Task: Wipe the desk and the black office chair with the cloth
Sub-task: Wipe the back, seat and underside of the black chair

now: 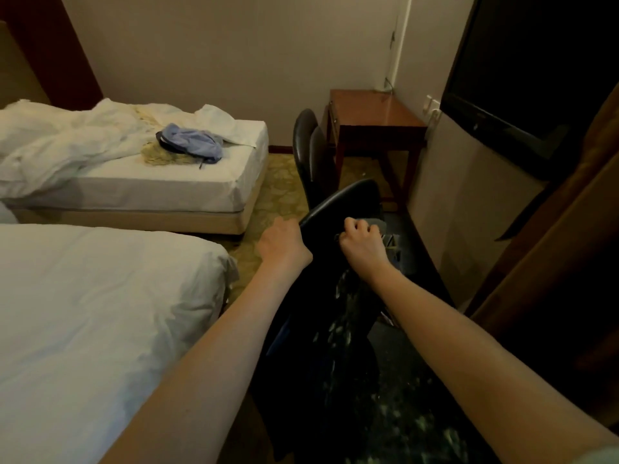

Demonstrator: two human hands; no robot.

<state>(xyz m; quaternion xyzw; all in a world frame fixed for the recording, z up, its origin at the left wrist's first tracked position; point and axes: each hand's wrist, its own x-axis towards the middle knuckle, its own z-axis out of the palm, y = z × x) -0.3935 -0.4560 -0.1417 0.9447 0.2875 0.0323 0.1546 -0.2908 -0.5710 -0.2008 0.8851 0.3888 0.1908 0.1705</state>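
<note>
**Q:** Where are the grips?

**A:** Both are on the black office chair [341, 205]. The left grip [284, 244] has its fingers curled round the near-left end of the chair's curved top edge. The right grip [360, 244] is a tight fist bunching what looks like the grey cloth [377, 224] against the chair.

**Q:** Which way does that edge run?

**A:** Up and to the right from the left grip, passing just beyond the right one, which seems better placed to sweep along it. The table [378, 115] stands well beyond both, ahead-right, nearer the right grip.
</note>
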